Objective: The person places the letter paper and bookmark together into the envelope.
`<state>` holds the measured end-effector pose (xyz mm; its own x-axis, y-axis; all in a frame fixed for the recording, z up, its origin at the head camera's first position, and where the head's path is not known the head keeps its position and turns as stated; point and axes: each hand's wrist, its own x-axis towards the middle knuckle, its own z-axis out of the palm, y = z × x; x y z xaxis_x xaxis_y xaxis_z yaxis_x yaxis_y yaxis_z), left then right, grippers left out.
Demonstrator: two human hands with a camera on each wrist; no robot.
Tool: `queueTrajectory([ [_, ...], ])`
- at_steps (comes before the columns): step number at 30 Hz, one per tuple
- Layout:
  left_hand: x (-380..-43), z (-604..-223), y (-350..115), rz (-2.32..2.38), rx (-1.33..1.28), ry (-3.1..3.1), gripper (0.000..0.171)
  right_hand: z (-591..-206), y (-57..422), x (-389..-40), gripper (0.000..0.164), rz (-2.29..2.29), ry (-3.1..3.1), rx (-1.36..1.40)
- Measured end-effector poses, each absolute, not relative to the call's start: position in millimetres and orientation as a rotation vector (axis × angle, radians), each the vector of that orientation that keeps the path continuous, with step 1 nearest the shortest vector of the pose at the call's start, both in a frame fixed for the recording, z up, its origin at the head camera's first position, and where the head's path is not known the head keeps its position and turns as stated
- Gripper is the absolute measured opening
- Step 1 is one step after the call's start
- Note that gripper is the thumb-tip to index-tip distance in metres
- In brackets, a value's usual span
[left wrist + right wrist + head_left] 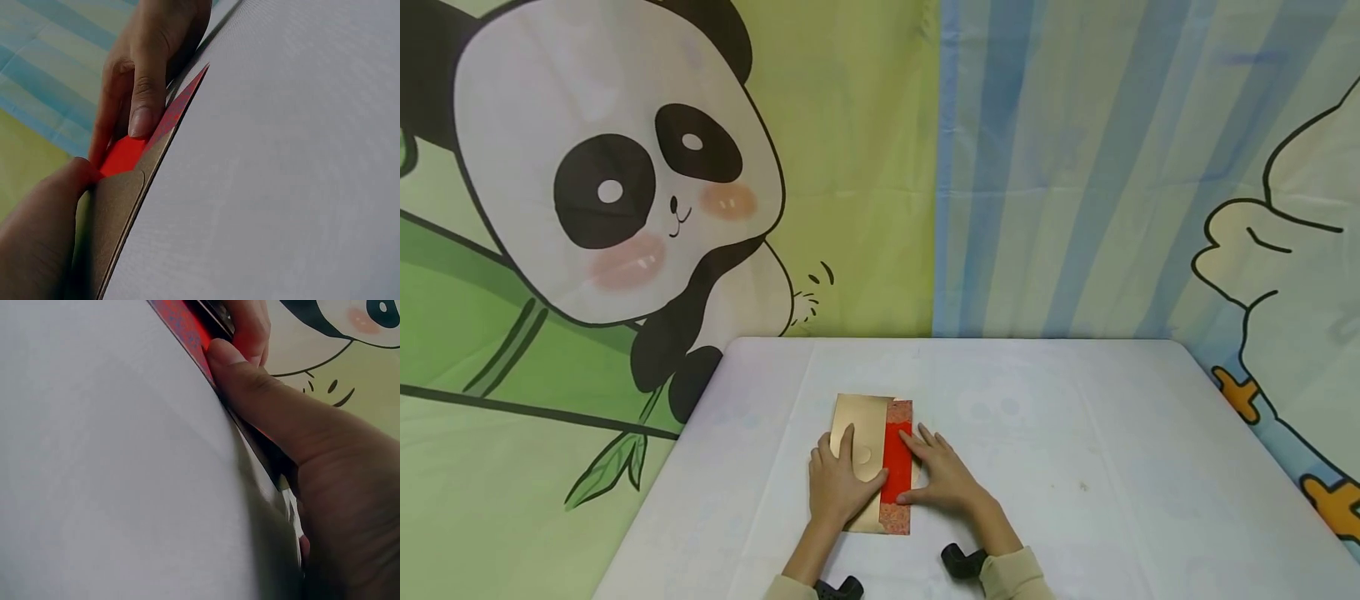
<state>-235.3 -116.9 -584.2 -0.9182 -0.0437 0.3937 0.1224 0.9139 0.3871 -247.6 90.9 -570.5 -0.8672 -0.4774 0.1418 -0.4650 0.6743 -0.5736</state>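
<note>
A flat gold paper piece (867,421), like an envelope or folded card, lies on the white table. Along its right side runs a red strip (897,458) with patterned ends. My left hand (837,485) rests on the gold part with spread fingers, its thumb reaching to the strip's left edge. From the right, my right hand (951,479) presses thumb and forefinger, set apart, onto the red strip. In the left wrist view, the right thumb (144,106) lies over the red surface (125,156). The right wrist view shows that thumb (234,369) along the paper's edge.
White cloth covers the table (1075,417). Behind it hang a panda-printed curtain (617,167) and a blue striped curtain (1037,167). Black wrist devices (962,561) sit by both wrists, near the cream sleeves (1015,575).
</note>
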Motion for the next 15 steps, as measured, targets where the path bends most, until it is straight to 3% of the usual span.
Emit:
queueTrajectory([
  [15, -235.8, -584.9, -117.2, -0.556, -0.082, -2.648, 0.092, -573.1, 83.9, -249.8, 0.102, -0.905, 2.983, -0.861],
])
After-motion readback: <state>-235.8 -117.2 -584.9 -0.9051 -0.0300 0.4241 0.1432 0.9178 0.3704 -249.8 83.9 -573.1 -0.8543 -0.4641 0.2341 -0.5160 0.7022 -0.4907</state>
